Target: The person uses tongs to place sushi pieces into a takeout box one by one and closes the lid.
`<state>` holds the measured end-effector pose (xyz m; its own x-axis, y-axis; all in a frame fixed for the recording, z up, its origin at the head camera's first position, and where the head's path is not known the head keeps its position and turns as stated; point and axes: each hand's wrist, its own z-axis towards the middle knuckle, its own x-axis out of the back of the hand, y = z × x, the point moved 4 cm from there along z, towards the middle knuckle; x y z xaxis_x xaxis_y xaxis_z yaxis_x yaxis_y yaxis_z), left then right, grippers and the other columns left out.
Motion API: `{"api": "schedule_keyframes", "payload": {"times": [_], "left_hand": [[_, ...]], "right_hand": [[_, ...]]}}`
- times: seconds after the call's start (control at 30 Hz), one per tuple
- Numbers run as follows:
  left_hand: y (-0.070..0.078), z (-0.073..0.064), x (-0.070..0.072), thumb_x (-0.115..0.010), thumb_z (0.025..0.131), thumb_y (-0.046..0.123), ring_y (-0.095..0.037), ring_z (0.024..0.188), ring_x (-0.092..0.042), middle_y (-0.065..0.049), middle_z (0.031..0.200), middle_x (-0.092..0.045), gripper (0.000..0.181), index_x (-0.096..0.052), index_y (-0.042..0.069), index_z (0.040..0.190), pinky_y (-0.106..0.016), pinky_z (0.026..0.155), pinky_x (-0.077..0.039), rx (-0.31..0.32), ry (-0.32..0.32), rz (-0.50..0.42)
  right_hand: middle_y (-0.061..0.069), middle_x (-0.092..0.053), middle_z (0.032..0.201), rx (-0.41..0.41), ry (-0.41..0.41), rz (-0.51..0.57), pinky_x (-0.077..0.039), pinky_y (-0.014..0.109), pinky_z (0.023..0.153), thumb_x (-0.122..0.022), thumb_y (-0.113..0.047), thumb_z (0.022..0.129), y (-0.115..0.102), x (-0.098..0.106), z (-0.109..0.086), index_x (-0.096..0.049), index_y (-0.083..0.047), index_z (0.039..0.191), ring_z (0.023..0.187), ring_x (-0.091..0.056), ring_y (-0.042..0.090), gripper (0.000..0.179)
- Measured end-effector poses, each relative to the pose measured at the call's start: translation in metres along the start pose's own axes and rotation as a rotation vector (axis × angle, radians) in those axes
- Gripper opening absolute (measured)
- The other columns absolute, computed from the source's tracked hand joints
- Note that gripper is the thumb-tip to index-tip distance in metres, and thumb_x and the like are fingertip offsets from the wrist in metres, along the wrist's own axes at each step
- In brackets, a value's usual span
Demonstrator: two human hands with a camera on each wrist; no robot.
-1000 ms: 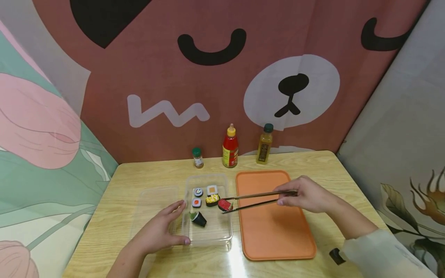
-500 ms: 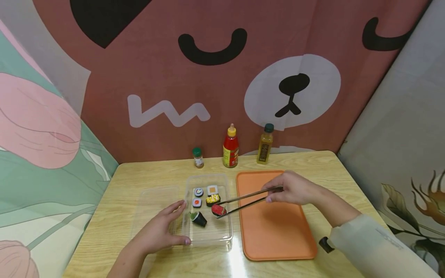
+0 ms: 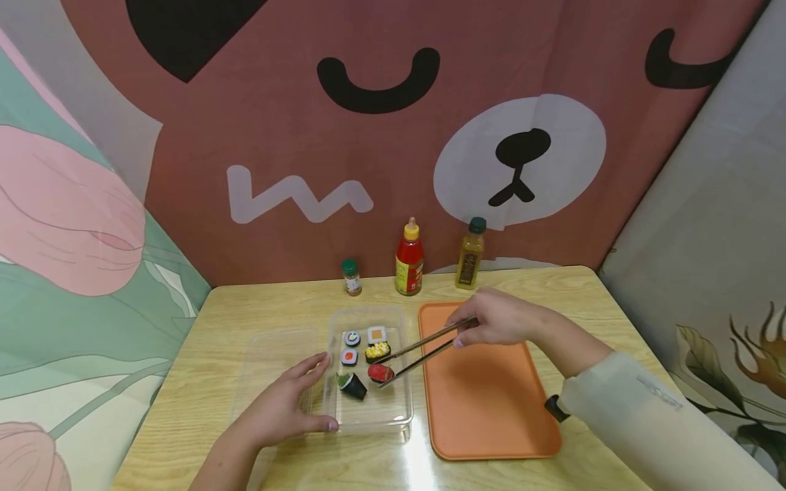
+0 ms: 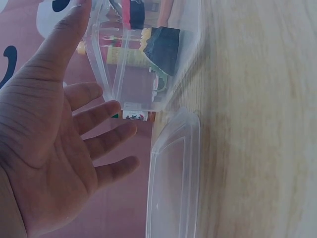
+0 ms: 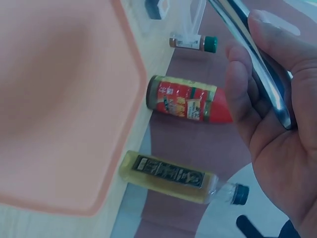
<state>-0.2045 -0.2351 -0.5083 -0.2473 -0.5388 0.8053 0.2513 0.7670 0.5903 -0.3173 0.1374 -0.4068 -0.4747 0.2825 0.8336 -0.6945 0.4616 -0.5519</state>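
My right hand (image 3: 494, 318) pinches a pair of metal tongs (image 3: 424, 339) between thumb and fingers, reaching over from the right. The two tips of the tongs sit on either side of a red-topped sushi piece (image 3: 381, 373) inside the clear plastic container (image 3: 393, 424). Spread out with fingers extended, my left hand (image 3: 288, 408) rests at the container's left rim. Also in the container are a yellow-topped sushi piece (image 3: 377, 352), a black hand roll (image 3: 353, 387) and several small rolls. The right wrist view shows the tongs' hinge end (image 5: 277, 106) against the palm.
An orange tray (image 3: 491, 423) lies right of the container, beneath the right arm. A clear lid (image 3: 270, 348) lies to the left. Along the back stand a small green-capped jar (image 3: 352, 278), a red sauce bottle (image 3: 409, 262) and an oil bottle (image 3: 470, 256).
My right hand has moved left with the tongs, bringing the red-topped sushi left and slightly down, to below the yellow-topped one. The left hand has stayed at the container.
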Motion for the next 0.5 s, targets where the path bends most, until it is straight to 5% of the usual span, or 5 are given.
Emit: {"api": "schedule_keyframes", "payload": {"times": [0.5], "left_hand": [[0.0,0.0,0.0,-0.091,0.069,0.059,-0.037,0.15,-0.033,-0.003,0.168,-0.033,0.115,-0.038,0.016,0.162,-0.059,0.115,-0.036,0.009,-0.002,-0.003]], "right_hand": [[-0.009,-0.077,0.097,0.017,-0.093,-0.104,-0.058,0.029,0.076,-0.082,-0.025,0.092,-0.022,-0.002,0.032,-0.081,-0.013,0.112,0.082,-0.069,0.0,0.024]]}}
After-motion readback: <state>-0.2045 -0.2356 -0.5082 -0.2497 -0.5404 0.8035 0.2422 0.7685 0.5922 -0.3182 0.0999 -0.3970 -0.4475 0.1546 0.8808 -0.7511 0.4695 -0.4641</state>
